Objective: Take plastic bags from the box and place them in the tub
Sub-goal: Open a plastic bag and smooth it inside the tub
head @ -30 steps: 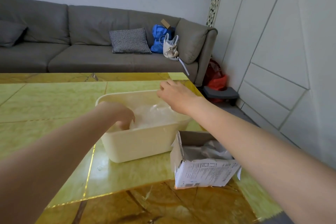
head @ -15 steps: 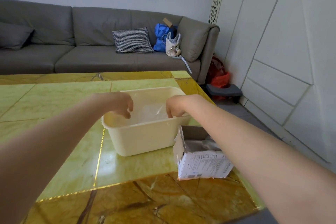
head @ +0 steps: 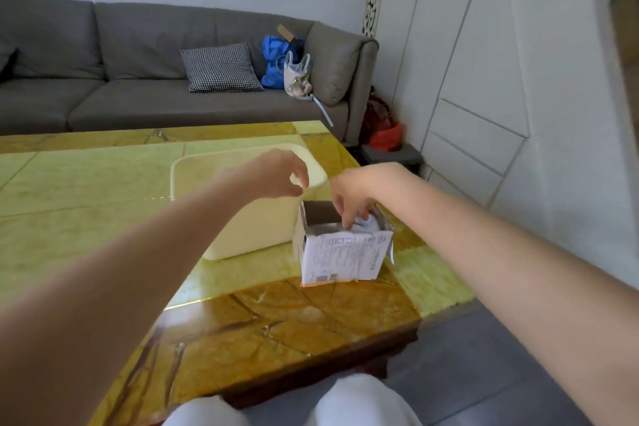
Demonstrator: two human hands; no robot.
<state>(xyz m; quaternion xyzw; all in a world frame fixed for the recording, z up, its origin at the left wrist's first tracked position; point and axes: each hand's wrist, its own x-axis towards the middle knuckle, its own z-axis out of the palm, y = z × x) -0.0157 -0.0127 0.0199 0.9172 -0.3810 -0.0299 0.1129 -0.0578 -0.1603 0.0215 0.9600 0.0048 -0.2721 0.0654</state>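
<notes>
A cream plastic tub (head: pixel 193 173) stands on the yellow-green marble table (head: pixel 86 190). Right in front of it, at its right corner, sits an open white cardboard box (head: pixel 342 256) with printed text. My right hand (head: pixel 352 197) reaches down into the box, and its fingers pinch a crumpled clear plastic bag (head: pixel 366 222) that sticks up at the box's top. My left hand (head: pixel 276 176) hovers over the tub's near right part with fingers loosely curled and nothing in it. My left forearm hides most of the tub's inside.
A grey sofa (head: pixel 103 86) with a checked cushion (head: pixel 221 67) and bags stands behind the table. The table's right edge (head: pixel 446 290) lies close to the box. White cabinet doors line the right wall. My knees in white cloth (head: pixel 359 405) show at the bottom.
My right hand left the tub and moved down into the box, taking hold of a bag. My left hand rose out of the tub and drifted right. The camera tilted down.
</notes>
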